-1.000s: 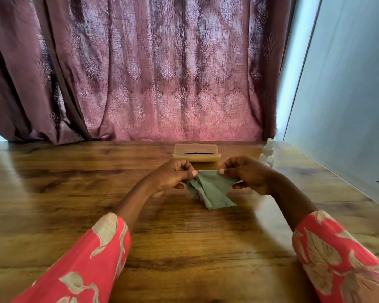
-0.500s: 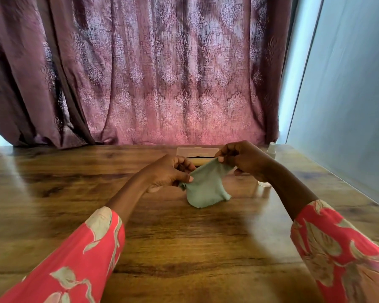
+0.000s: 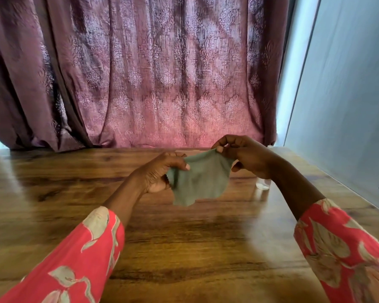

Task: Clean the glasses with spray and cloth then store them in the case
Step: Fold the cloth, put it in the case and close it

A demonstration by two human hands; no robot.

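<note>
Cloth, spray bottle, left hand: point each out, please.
Cloth (image 3: 202,180): head view, middle of the green fabric.
Spray bottle (image 3: 263,184): head view, clear base below the right wrist.
Left hand (image 3: 160,171): head view, back of the hand.

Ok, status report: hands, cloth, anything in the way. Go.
Left hand and right hand both pinch the green cloth, held above the table. Spray bottle mostly hidden behind right wrist. Glasses, case not visible.

Both hands raised, left hand (image 3: 160,171) and right hand (image 3: 243,156) pinching with curled fingers.
</note>
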